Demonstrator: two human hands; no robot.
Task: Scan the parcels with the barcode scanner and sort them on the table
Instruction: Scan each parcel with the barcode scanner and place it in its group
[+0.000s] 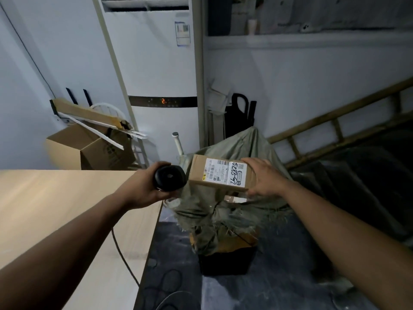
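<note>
Risks, judged: table [67,209], bare at its near end, ends just left of the parcel, so a careless set-down could miss the edge; sack [234,211] of further parcels gapes below, and a slipped parcel would fall back in unsorted; parcel [220,174], held in the air over the sack with its label [225,173] up, grasped at one end only by the right hand [266,177]; scanner [169,177], clenched in the left hand [143,186], sits just beside the label, perhaps too close to read; its cable [125,260] trails off the table and could snag.

Around: air conditioner [156,74]; open carton [89,148] behind the table.
</note>
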